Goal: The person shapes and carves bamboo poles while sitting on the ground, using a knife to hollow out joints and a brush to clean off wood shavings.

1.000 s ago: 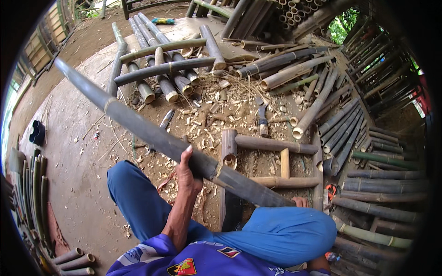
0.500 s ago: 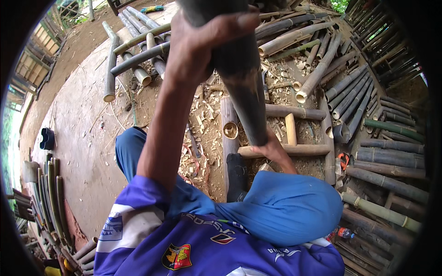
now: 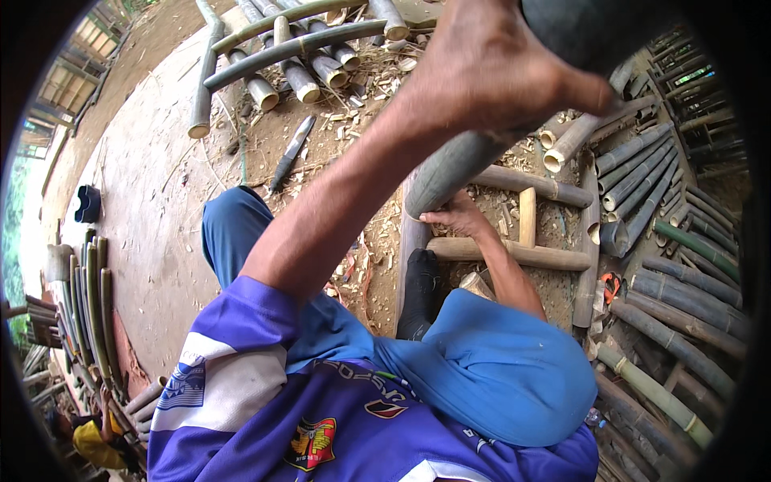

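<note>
A thick dark bamboo pole (image 3: 451, 170) slants down from the top of the head view. My left hand (image 3: 510, 76) is wrapped round its upper part, thumb toward the right. At the lower end, my right hand (image 3: 459, 217) grips the pole from the right, its fingers partly hidden. That end meets the left rail (image 3: 413, 234) of a bamboo frame on the ground; whether it enters the rail's hole is hidden. The frame's near crossbar (image 3: 514, 252) and far crossbar (image 3: 536, 185) run to the right rail (image 3: 588, 281). My dark-socked foot (image 3: 418, 293) presses against the left rail.
A knife (image 3: 291, 157) lies left of my forearm among wood chips. Another bamboo frame (image 3: 293, 60) rests on poles beyond it. Several bamboo lengths (image 3: 683, 317) are stacked right. Upright poles (image 3: 92, 309) and a person in yellow and black (image 3: 92, 442) are at left.
My left hand and the pole's upper part have swung right. The lower end has shifted slightly left onto the rail, with my right hand following. The knife now shows beside my forearm.
</note>
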The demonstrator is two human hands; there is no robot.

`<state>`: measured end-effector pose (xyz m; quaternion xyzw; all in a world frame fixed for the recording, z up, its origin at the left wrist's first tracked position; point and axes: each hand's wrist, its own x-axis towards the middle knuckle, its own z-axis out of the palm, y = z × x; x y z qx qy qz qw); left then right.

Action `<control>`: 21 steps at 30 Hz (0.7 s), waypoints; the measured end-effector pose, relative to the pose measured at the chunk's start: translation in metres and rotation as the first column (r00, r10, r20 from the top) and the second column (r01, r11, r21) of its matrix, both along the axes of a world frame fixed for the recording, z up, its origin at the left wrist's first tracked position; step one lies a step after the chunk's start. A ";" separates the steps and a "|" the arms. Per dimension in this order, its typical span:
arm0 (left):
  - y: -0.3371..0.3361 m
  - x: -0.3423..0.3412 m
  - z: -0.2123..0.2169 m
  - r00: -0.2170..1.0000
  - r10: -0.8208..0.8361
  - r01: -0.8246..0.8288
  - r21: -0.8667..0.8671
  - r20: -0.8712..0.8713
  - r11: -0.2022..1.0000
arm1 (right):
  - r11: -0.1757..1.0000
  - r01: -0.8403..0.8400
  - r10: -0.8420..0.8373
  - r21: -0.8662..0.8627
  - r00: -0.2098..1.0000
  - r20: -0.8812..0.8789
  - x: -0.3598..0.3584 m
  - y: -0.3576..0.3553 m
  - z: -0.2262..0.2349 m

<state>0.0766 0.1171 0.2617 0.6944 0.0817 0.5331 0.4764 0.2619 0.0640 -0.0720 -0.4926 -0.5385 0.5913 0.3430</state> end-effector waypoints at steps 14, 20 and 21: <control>-0.027 0.049 -0.032 0.991 0.117 -0.114 0.048 -0.061 0.992 | 0.921 0.091 -0.227 0.378 0.916 0.332 0.087 -0.040 0.342; -0.043 0.032 -0.043 0.981 0.182 -0.185 0.045 0.061 0.982 | 0.834 0.194 -0.189 0.517 0.980 -0.062 0.083 -0.063 0.410; -0.044 0.028 -0.042 0.983 0.180 -0.180 0.049 0.023 0.982 | 0.821 0.206 -0.177 0.532 0.978 -0.107 0.081 -0.065 0.419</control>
